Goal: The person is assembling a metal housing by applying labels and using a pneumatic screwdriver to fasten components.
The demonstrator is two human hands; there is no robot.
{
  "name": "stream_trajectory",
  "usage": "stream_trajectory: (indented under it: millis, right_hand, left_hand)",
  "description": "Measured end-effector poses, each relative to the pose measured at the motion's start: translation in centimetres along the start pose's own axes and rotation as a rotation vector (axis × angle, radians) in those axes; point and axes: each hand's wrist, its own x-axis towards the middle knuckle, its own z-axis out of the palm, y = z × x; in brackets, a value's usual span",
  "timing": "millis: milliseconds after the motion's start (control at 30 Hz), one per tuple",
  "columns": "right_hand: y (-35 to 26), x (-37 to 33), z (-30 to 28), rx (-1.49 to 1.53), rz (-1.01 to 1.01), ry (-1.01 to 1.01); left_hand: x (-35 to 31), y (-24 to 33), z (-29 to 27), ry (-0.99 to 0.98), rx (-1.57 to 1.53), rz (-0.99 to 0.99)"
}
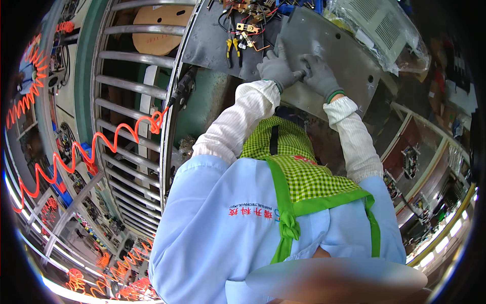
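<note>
Left hand point(277, 69) and right hand point(320, 77) together over the far plate point(336, 48); I can't tell their grip. Handling, seemingly; next needs steadiness.

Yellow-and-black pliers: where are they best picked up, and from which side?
Probably around both handles, coming from the green checked apron: the pliers lie with handles spread that way, their other end pointing toward loose metal parts.

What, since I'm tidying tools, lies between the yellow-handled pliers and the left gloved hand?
In the head view, just bare dark grey work surface lies between the pliers and the left hand.
</note>
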Motion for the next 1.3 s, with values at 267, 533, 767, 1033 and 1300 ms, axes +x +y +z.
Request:
stream_trajectory:
  millis: [267,533,767,1033,1300]
  right_hand:
    - [3.7,-5.0,-2.4,0.146,-0.045,0.338]
    - [14.1,-4.3,-10.9,-0.096,0.145,0.557]
    - [19.7,-2.6,-14.8,-0.428,0.369,0.514]
    - [25.0,1.6,-16.6,-0.487,0.4,0.18]
    - [31.5,3.9,-18.3,-0.275,0.316,0.19]
  left_hand:
    - [0.3,-0.5,-0.4,0.073,0.005,0.05]
    - [0.3,-1.6,0.4,0.018,-0.014,0.098]
    - [4.0,2.8,-6.3,0.231,-0.064,0.27]
    - [19.2,19.9,-3.1,0.401,0.396,0.857]
    - [26.5,24.0,-2.7,0.148,0.644,0.848]
